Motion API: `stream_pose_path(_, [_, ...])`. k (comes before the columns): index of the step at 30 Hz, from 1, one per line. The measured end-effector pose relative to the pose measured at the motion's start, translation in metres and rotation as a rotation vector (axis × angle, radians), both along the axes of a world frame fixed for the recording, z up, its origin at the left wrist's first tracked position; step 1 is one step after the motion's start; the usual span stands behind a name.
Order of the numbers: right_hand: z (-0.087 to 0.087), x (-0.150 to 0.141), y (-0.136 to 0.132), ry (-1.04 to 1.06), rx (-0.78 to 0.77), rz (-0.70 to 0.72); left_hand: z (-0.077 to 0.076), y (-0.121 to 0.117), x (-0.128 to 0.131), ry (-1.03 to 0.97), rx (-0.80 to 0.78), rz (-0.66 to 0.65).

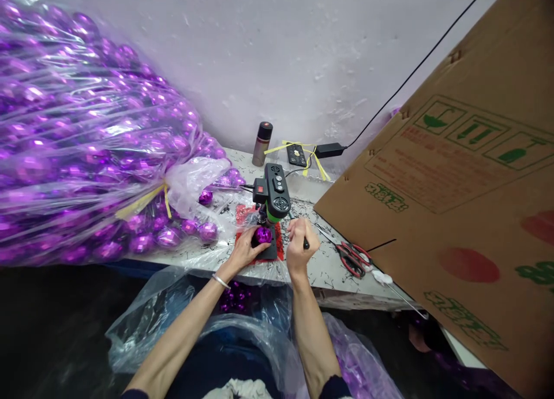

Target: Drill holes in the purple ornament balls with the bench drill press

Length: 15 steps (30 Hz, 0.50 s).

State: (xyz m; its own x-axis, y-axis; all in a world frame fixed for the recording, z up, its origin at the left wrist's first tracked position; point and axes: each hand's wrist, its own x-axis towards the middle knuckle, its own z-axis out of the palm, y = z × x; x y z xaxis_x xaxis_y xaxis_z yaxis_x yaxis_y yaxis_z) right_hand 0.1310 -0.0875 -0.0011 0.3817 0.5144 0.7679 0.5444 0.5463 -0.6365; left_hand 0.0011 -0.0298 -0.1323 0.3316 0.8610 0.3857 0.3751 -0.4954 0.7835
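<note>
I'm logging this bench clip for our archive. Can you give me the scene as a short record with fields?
setting: worktable against a pale wall
left hand: left hand holds a purple ball ornament under the small bench press machine
right hand: right hand grips the machine's black lever handle
under machine: red mat
left of bench: clear bags of purple ornaments
right of bench: red-handled scissors, tilted cardboard box
back of table: cylindrical bottle, black power adapter
</note>
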Motion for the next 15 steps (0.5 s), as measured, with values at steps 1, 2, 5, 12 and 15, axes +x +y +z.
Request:
stream_pose_path(1, [0.008,-0.001,-0.001,0.025,-0.037,0.004,-0.001,-0.007,-0.004,0.009,0.032,0.002])
stream_pose_path(2, [0.014,-0.002,-0.002,0.041,-0.061,0.008,-0.003,-0.017,-0.010,0.021,0.072,0.000])
stream_pose_path(5, [0.015,-0.003,-0.005,0.038,-0.063,0.027,-0.011,-0.061,-0.037,0.083,0.199,-0.021])
stream_pose_path(12, [-0.010,-0.005,-0.008,0.058,-0.017,0.035,0.002,-0.091,-0.086,0.235,0.293,0.034])
stream_pose_path(15, [-0.011,-0.006,-0.008,0.065,0.003,0.036,0.032,-0.024,-0.092,0.293,0.326,0.339])
